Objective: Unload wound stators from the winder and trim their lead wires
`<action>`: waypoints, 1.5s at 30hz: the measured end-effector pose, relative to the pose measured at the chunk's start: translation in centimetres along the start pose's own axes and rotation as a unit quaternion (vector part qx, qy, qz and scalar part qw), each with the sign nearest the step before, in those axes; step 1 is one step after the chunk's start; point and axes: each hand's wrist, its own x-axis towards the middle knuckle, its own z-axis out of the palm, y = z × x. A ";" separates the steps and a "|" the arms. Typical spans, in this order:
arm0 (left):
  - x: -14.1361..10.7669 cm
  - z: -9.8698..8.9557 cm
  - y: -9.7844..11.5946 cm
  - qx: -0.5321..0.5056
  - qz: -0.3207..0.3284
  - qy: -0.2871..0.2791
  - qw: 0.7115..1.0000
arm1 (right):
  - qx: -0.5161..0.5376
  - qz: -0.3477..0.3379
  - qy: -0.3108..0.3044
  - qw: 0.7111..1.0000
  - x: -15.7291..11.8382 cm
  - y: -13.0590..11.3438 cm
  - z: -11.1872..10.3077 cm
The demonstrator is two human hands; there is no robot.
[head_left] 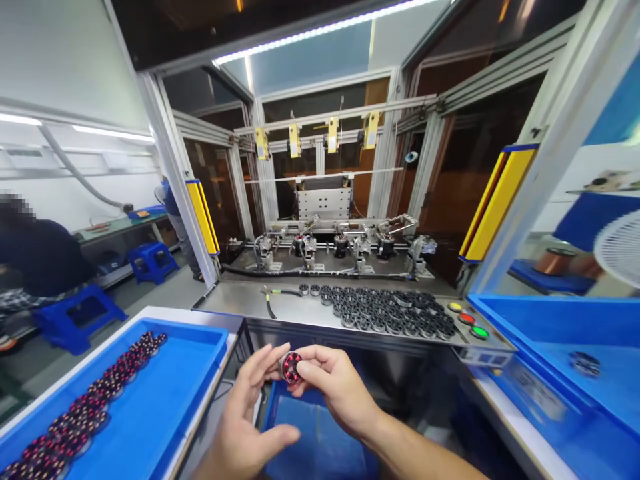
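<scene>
A small round motor part [292, 367] with pink-red windings is pinched between the thumb and fingers of my right hand [343, 387], in front of the machine. My left hand [253, 417] is just left of it, thumb and fingers spread apart, fingertips at the part's left edge. Whether those fingertips touch the part is hard to tell. Many dark ring-shaped parts [380, 310] lie in rows on the metal shelf [295, 307] beyond my hands. Pliers-like cutters [273, 291] with green-marked handles rest on the shelf's left part.
A blue tray [150, 413] on the left holds many pink-wound parts. To the right are colored buttons [467, 319] and a blue bin [605, 340] with a few parts. Another blue container [310, 433] is below my hands. A person [40, 247] sits at far left.
</scene>
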 end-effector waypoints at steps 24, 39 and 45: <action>-2.5 1.7 1.3 -0.144 -0.150 0.016 0.978 | 0.125 0.100 -0.212 0.964 -3.5 0.3 -5.4; -1.4 2.9 1.0 0.025 -0.061 0.054 0.996 | 0.104 0.130 -0.001 0.986 -5.5 3.8 -0.4; -1.6 2.4 0.8 -0.105 -0.205 0.043 0.972 | 0.030 0.170 -0.059 0.983 -6.4 2.5 -2.2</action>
